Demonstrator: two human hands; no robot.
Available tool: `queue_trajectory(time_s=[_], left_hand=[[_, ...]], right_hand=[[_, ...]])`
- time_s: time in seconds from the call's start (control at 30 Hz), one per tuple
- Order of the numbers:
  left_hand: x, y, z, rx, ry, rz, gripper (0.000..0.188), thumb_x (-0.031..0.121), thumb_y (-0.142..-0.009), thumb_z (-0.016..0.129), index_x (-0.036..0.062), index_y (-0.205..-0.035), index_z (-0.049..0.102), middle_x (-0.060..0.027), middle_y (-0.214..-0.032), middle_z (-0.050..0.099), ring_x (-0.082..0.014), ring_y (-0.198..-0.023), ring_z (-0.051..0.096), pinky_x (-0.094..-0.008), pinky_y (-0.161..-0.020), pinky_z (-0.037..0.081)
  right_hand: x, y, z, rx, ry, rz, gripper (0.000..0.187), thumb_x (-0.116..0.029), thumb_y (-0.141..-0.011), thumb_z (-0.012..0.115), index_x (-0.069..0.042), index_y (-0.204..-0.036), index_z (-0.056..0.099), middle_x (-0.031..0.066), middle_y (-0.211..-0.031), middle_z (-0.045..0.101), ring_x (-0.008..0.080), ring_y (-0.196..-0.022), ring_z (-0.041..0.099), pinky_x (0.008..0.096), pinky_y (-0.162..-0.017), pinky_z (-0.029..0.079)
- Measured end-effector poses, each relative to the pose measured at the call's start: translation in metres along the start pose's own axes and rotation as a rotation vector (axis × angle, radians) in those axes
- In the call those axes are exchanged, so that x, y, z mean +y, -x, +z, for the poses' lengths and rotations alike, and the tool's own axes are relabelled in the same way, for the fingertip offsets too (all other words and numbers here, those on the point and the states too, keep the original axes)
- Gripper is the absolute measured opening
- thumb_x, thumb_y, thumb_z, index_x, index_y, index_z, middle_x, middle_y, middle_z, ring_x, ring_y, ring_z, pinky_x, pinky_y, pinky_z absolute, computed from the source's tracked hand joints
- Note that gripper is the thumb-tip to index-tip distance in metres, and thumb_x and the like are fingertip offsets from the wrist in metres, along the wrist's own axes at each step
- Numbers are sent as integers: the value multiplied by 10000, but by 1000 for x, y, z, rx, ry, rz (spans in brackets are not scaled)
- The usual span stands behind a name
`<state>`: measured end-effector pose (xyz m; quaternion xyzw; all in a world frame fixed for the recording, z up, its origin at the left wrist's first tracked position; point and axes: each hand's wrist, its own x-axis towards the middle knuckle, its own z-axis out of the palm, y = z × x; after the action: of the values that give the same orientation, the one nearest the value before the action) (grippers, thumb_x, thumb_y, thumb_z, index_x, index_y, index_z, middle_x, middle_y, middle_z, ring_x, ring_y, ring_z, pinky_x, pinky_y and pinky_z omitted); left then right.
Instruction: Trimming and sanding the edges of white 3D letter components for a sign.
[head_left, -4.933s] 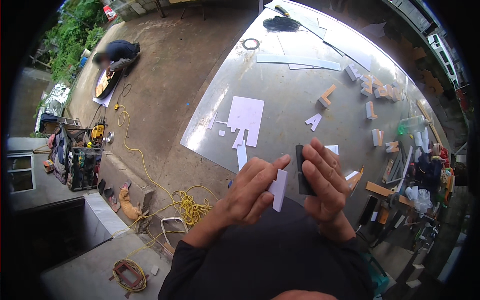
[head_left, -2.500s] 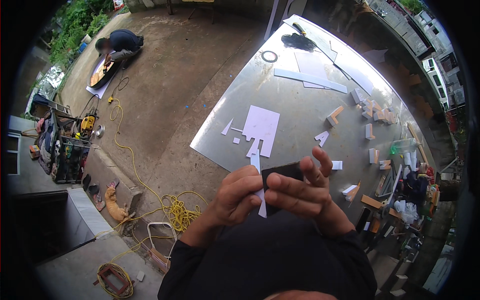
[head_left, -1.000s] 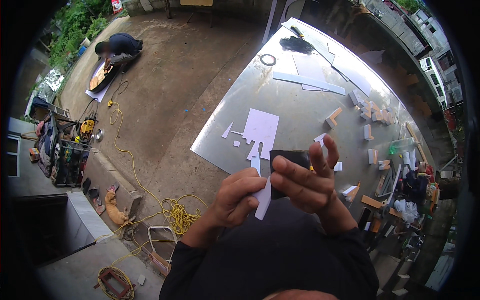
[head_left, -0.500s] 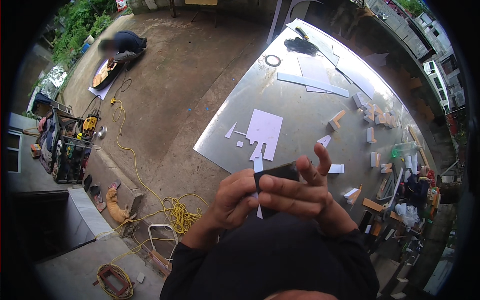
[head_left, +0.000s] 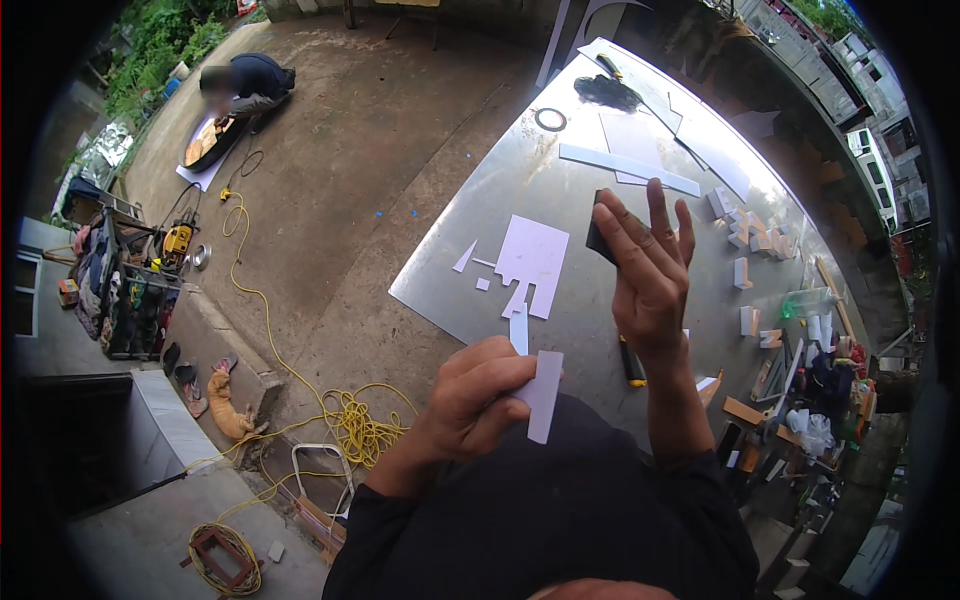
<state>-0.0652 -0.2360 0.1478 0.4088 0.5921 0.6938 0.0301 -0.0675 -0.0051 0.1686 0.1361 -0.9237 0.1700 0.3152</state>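
Observation:
My left hand (head_left: 475, 400) is closed, its thumb and bent fingers pinching a pale white flat strip (head_left: 542, 398) in front of my chest. A second white length (head_left: 519, 328) shows just beyond my knuckles; whether it joins the held strip is hidden. Higher and to the right, over the metal-topped table (head_left: 440, 270), my right hand (head_left: 645, 275) holds a thin black flat pad (head_left: 597, 232) at its fingertips, the other fingers stretched up. Past my left hand lies a white sheet with cut-outs (head_left: 537, 250). A yellow-and-black handled tool (head_left: 631, 363) lies partly behind my right wrist.
Several small white-faced blocks (head_left: 740, 272) stand along the table's right side. A tape roll (head_left: 550, 120) and a long pale strip (head_left: 630, 170) lie farther back. Coiled yellow cord (head_left: 360, 430) and a lying orange cat (head_left: 230, 405) are at left. A person (head_left: 255, 85) crouches far left.
My right hand has lifted the black pad away from the white strip, up and to the right. My left hand keeps hold of the strip, now uncovered. The yellow-and-black handle has come into sight.

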Motion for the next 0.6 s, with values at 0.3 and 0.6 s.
queue_trajectory(time_s=[0.3, 0.6], left_hand=[[24, -15, 4, 75, -638, 114, 310, 207, -847, 719, -12, -1040, 614, -60, -726, 518, -211, -562, 502, -341, -504, 388], [17, -17, 9, 10, -550, 77, 321, 180, -841, 717, -22, -1061, 598, -82, -728, 522, -232, -582, 520, -358, -520, 411]], right_hand=[[-10, 28, -23, 189, -748, 328, 463, 142, -901, 415, -19, -1307, 571, 268, -1275, 585, 342, -1222, 565, 433, -1008, 474], [-37, 36, -9, 199, -699, -142, 326, -41, -904, 582, -69, -1223, 639, 173, -1295, 608, 374, -1315, 474, 501, -1075, 392]])
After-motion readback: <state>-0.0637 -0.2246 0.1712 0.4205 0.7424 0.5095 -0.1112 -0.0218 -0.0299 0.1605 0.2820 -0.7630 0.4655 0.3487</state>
